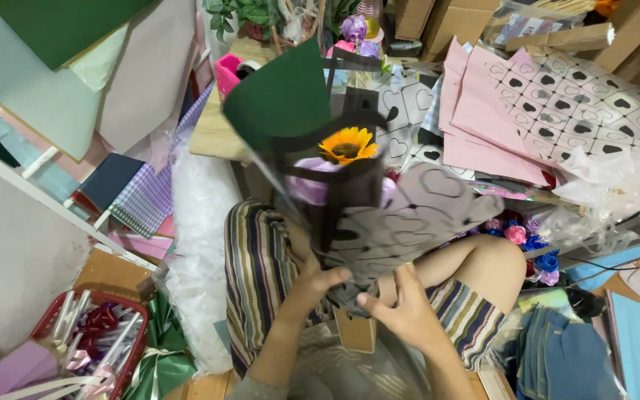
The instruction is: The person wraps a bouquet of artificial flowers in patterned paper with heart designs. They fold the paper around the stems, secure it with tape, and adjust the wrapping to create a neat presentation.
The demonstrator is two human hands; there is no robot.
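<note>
Closest to the camera, the left hand (pixel 318 285) is clenched around the narrow base of a wrapped bouquet (pixel 357 215), thumb lying across the front, while the right hand (pixel 401 307) grips the same stem end from the other side, fingers pressing on the wrap. The bouquet stands tilted over the person's lap, above striped trousers (pixel 257 274), with a small brown paper tag (pixel 355 330) just below the hands. It is a cone of sheer paper printed with heart outlines, backed by a dark green sheet (pixel 279 96), and it holds a yellow sunflower (pixel 347 145) with pale purple blooms (pixel 309 185) beside it. To the lower left, a red basket (pixel 38 326) contains ribbon bows in dark red, silver and pink, with a green ribbon bow (pixel 161 355) just beside it. To the lower right lies a pile of blue fabric pieces (pixel 557 355). Beyond the knee, a cluster of small pink and blue artificial roses (pixel 527 237) sits under pink paper sheets (pixel 483 118) and heart-patterned wrap (pixel 587 96). Further off, a pink box (pixel 227 74) stands on a wooden surface, and cardboard boxes (pixel 416 15) line the back.
</note>
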